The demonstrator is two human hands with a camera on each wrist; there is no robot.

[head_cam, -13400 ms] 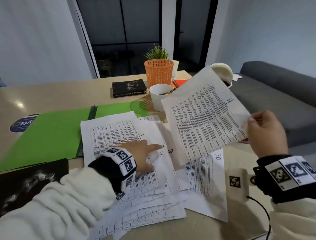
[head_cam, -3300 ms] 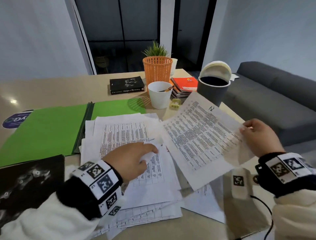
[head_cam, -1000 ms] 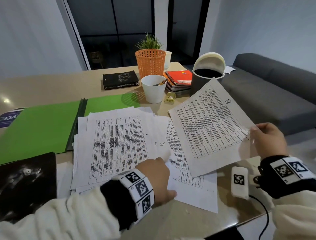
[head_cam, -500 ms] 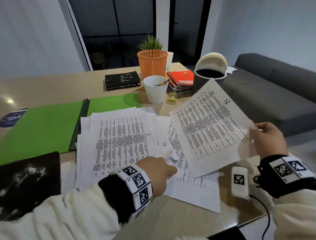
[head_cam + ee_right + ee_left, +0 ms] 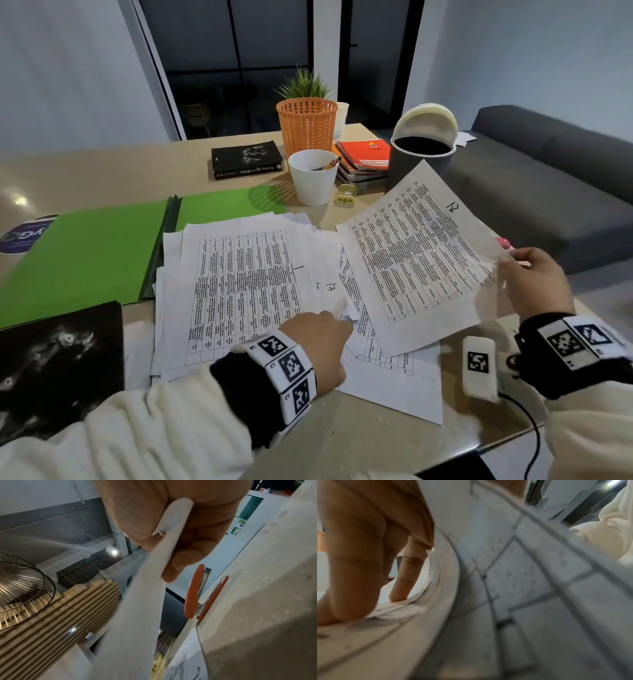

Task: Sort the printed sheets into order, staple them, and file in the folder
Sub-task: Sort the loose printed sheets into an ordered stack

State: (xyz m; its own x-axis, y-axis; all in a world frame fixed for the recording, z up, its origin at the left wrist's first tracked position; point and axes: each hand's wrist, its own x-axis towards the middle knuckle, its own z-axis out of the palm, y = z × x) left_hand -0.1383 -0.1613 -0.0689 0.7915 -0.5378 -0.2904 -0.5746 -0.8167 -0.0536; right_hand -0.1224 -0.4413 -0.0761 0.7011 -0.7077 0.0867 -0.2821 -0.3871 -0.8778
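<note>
A loose stack of printed sheets (image 5: 246, 291) lies on the table, its top sheet marked 1. My left hand (image 5: 337, 320) is at the stack's near right corner. Its thumb and fingers pinch the curled corner of the upper sheets (image 5: 393, 608). My right hand (image 5: 507, 260) pinches the right edge of a sheet marked 2 (image 5: 418, 263) and holds it tilted above the table. Under it lie more sheets (image 5: 394, 383), one marked 13. The open green folder (image 5: 89, 253) lies to the left of the stack. An orange stapler (image 5: 193, 592) sits by the right hand.
Behind the sheets stand a white cup (image 5: 313, 176), an orange basket (image 5: 306, 125), a black book (image 5: 246, 159), notebooks (image 5: 363, 159), a yellow sharpener (image 5: 346, 194) and a grey bin (image 5: 423, 154). A white cabled device (image 5: 479, 370) lies by the right wrist. A dark book (image 5: 58, 363) lies front left.
My left hand has moved from the table's front up to the stack's near right corner and taken hold of the curled paper there. The right hand keeps the sheet marked 2 raised.
</note>
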